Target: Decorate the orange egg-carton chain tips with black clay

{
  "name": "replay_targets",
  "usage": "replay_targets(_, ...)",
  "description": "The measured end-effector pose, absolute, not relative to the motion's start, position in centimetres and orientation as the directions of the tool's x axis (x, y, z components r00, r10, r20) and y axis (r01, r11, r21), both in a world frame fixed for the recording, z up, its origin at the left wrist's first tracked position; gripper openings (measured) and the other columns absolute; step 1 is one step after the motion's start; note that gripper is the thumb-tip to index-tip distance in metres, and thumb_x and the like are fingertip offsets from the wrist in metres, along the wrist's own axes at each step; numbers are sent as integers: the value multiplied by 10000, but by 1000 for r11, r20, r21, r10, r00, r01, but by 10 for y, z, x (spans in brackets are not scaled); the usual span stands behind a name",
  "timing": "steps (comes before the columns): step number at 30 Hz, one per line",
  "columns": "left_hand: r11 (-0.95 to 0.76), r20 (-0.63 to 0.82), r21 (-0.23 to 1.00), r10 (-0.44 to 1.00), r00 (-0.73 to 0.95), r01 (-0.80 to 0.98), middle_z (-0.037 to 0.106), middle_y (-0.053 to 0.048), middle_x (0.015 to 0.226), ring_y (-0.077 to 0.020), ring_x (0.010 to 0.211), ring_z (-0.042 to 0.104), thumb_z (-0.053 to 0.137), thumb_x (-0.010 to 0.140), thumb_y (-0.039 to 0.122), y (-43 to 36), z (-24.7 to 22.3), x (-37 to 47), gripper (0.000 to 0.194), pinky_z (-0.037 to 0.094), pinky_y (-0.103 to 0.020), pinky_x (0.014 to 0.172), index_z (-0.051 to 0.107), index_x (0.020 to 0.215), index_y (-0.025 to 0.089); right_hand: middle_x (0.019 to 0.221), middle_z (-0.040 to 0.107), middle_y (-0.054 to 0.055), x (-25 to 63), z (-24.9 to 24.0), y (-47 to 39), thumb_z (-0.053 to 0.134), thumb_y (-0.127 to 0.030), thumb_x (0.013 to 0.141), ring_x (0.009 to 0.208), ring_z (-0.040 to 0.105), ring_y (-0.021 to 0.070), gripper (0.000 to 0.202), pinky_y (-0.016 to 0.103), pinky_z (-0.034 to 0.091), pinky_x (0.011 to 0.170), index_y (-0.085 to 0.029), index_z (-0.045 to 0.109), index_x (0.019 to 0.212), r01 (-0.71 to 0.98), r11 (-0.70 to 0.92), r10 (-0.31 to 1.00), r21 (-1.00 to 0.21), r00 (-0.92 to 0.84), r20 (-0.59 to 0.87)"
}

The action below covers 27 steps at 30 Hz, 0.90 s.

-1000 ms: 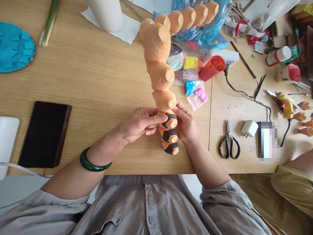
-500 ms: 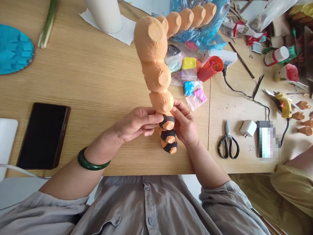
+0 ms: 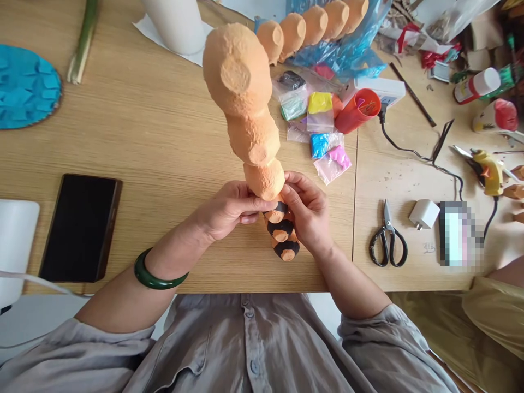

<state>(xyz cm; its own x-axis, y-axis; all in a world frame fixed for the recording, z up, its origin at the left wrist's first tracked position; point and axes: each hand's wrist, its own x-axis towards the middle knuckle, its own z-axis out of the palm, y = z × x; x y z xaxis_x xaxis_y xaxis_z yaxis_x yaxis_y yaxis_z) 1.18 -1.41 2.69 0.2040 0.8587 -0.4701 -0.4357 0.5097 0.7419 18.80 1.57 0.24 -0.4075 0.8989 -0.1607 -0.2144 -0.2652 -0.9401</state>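
Observation:
An orange, lumpy segmented stick [image 3: 252,136] stands tilted over the table, its large round end towards the far side. Black patches cover parts of its small lower segments, around flat orange spots. My left hand [image 3: 237,210] pinches it from the left, thumb across the front just above the black patches. On the right side, my right hand [image 3: 307,210] grips the same part with thumb and fingers. A second orange segmented piece [image 3: 315,26] lies behind on blue plastic.
Bags of coloured clay [image 3: 320,103], a red cup [image 3: 357,111] and a power strip are at the back right. Scissors [image 3: 388,234], a white charger and a glue gun [image 3: 489,172] lie right. A phone [image 3: 81,227] is left. Another person's leg shows at lower right.
The stick's large end has moved left and closer to the camera, tilting the stick more. Both hands keep their hold. The view has shifted slightly.

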Motion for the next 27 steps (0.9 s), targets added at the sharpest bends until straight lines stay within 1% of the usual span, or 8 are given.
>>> replay_targets(3, 496, -462, 760, 867, 188, -420, 564, 17, 603, -34, 505, 356, 1052, 617, 334, -14, 23, 14, 406, 212, -181, 432, 696, 674, 147, 1014, 834, 11, 187, 4, 14, 878, -553, 971, 937, 780, 184, 302, 285, 678, 776, -295, 811, 1112, -193, -297, 894, -935, -401, -201)
replay_targets(6, 476, -429, 776, 880, 206, -413, 546, 16, 586, -37, 491, 308, 1049, 676, 458, -14, 19, 13, 487, 175, -213, 430, 662, 654, 164, 983, 815, 4, 187, 6, 15, 885, -534, 955, 903, 770, 179, 296, 278, 664, 753, -294, 798, 1107, -208, -359, 882, -910, -396, -257)
replay_targets(10, 471, -367, 769, 879, 306, -432, 382, 72, 530, -44, 490, 196, 1013, 752, 583, -13, 18, 5, 550, 175, -247, 454, 634, 683, 191, 943, 799, -3, 187, 8, 20, 935, -557, 891, 844, 753, 170, 376, 280, 655, 744, -278, 789, 1096, -258, -372, 884, -891, -392, -256)
replay_targets(12, 497, -369, 761, 860, 351, -418, 265, 105, 512, -44, 483, 147, 969, 826, 527, -12, 20, -2, 484, 189, -246, 464, 640, 698, 195, 941, 798, -6, 188, 9, 21, 945, -558, 885, 841, 749, 164, 378, 277, 653, 757, -277, 791, 1086, -274, -349, 894, -896, -385, -230)
replay_targets(14, 523, -363, 760, 834, 415, -386, 262, 110, 522, -43, 474, 144, 953, 851, 466, -11, 22, -8, 399, 179, -235, 451, 685, 748, 189, 946, 800, -7, 189, 10, 21, 939, -557, 901, 831, 741, 157, 356, 272, 649, 759, -284, 795, 1079, -276, -333, 897, -902, -387, -213)
replay_targets(18, 566, -367, 730, 798, 478, -383, 352, 92, 568, -31, 473, 184, 988, 838, 423, -10, 21, -13, 389, 172, -209, 421, 699, 767, 174, 973, 810, 6, 189, 10, 20, 933, -578, 909, 852, 743, 171, 360, 296, 658, 782, -289, 801, 1077, -262, -302, 905, -917, -380, -189)
replay_targets(23, 581, -427, 690, 809, 405, -432, 604, 6, 700, -27, 520, 309, 1063, 734, 393, -12, 18, -6, 401, 205, -181, 428, 766, 821, 138, 959, 810, 9, 188, 8, 19, 917, -586, 921, 900, 762, 189, 362, 310, 667, 819, -289, 796, 1090, -240, -291, 906, -926, -379, -186)
replay_targets(27, 545, -427, 704, 837, 341, -455, 644, -26, 711, -43, 543, 353, 1040, 722, 363, -14, 21, 1, 357, 210, -180, 435, 775, 786, 134, 971, 826, 11, 187, 9, 16, 904, -555, 948, 916, 773, 194, 323, 323, 679, 851, -289, 799, 1100, -233, -269, 913, -934, -371, -171)
